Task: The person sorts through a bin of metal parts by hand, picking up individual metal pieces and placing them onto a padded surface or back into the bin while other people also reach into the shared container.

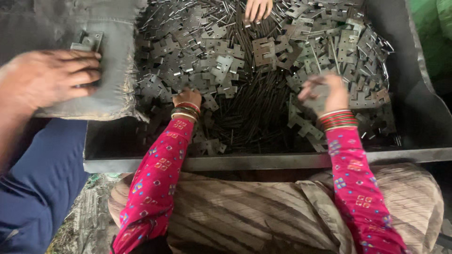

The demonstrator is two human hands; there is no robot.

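Observation:
A big metal bin (pixel 263 161) holds a heap of flat grey notched metal plates (pixel 221 70) and thin dark metal rods (pixel 249 113). My left hand (pixel 187 98), in a pink patterned sleeve with bangles, reaches into the plates at the heap's left-centre; its fingertips are buried among them. My right hand (pixel 325 94), blurred, is lifted slightly above the heap's right side with its fingers closed on a grey metal plate (pixel 318 98).
Another person's hand (pixel 47 77) in a blue sleeve rests on a grey padded cloth (pixel 113 56) at the left, beside a small stack of plates (pixel 87 42). A third person's fingers (pixel 258 8) touch the heap at the top edge. A striped brown cloth (pixel 263 211) covers my lap.

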